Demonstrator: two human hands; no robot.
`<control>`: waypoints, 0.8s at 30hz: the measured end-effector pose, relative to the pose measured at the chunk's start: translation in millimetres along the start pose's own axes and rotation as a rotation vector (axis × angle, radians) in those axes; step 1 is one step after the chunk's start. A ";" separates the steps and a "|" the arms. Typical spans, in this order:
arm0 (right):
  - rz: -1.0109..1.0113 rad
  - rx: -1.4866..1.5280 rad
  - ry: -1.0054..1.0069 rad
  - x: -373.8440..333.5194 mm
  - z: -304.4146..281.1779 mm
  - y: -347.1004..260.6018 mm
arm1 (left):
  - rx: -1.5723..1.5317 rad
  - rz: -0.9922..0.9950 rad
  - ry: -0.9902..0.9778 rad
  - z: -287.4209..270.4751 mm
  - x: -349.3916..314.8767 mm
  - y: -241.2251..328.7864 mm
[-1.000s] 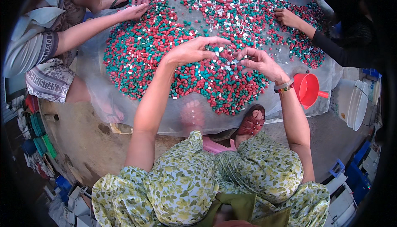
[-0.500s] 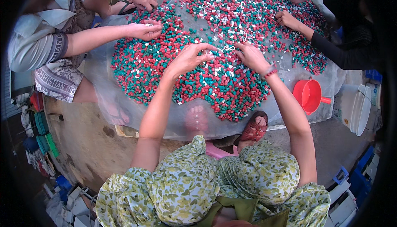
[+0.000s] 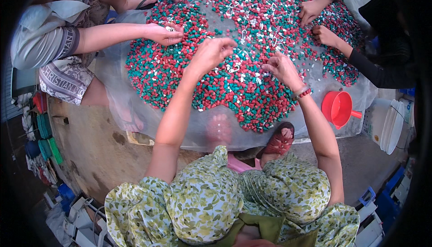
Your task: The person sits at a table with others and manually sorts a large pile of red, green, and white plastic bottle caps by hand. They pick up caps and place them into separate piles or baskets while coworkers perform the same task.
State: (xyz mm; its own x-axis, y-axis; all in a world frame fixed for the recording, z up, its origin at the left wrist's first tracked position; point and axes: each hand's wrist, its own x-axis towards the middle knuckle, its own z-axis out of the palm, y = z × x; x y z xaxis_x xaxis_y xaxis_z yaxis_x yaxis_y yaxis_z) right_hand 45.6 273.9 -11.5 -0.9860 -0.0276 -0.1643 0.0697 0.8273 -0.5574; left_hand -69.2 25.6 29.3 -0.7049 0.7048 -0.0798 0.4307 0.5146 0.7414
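Observation:
A wide spread of small red, green and white cone-like pieces [image 3: 252, 98] covers the plastic sheet in front of me. My left hand [image 3: 210, 57] hovers over the middle of the pile, its fingertips bent and smeared by motion. To its right, my right hand [image 3: 283, 70] hangs low above the pieces with fingers curled together; whatever they hold is hidden. Between my hands lies a curved white piece [image 3: 234, 68] among the cones. Farther off are more hook-shaped white pieces [image 3: 243, 34].
At left, a co-worker's upturned hand [image 3: 165, 34] holds small white bits. Another co-worker's hands [image 3: 326, 35] work in the pile at right. A red dipper [image 3: 337, 108] sits on the sheet [image 3: 177, 134], with white buckets [image 3: 387, 125] beyond. My sandalled foot [image 3: 278, 141] is below the near edge.
My hands have moved apart, the right one nearer to me and rightward. The left hand's fingers have bent. At right, a co-worker's second hand has come into the pile.

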 end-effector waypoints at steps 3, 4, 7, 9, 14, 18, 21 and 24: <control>0.133 0.246 0.072 -2.1 -12.4 -6.1 | 0.240 0.053 -0.123 36.1 -6.8 -9.6; 0.172 0.349 0.099 -1.4 -14.2 -7.4 | 0.325 0.111 -0.073 54.9 -12.9 -19.2; 0.393 1.070 0.046 3.4 -18.1 12.7 | 0.420 0.068 -0.081 79.0 -12.5 -23.3; 0.330 1.602 0.059 1.3 -27.3 16.6 | 0.372 0.031 -0.091 76.7 -5.6 -28.9; 0.132 2.119 0.071 -8.0 -37.7 54.0 | 0.159 0.031 0.071 50.3 17.9 -18.7; 0.256 1.975 0.048 -1.9 -48.9 62.9 | 0.150 0.028 -0.024 54.3 49.7 -15.2; 0.481 1.602 0.046 18.8 -41.9 75.5 | 0.415 -0.006 -0.082 80.3 76.8 -17.8; 0.496 0.831 0.041 44.3 -24.3 89.8 | 0.534 0.017 -0.074 108.5 88.4 -18.1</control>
State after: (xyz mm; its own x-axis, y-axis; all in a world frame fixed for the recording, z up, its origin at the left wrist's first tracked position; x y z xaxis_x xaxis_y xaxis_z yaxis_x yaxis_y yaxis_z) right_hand 4.5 360.6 -49.1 -0.8190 0.2506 -0.5162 0.5486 0.0782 -0.8324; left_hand -78.2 131.5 -63.5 -0.6619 0.7380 -0.1314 0.6822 0.6657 0.3023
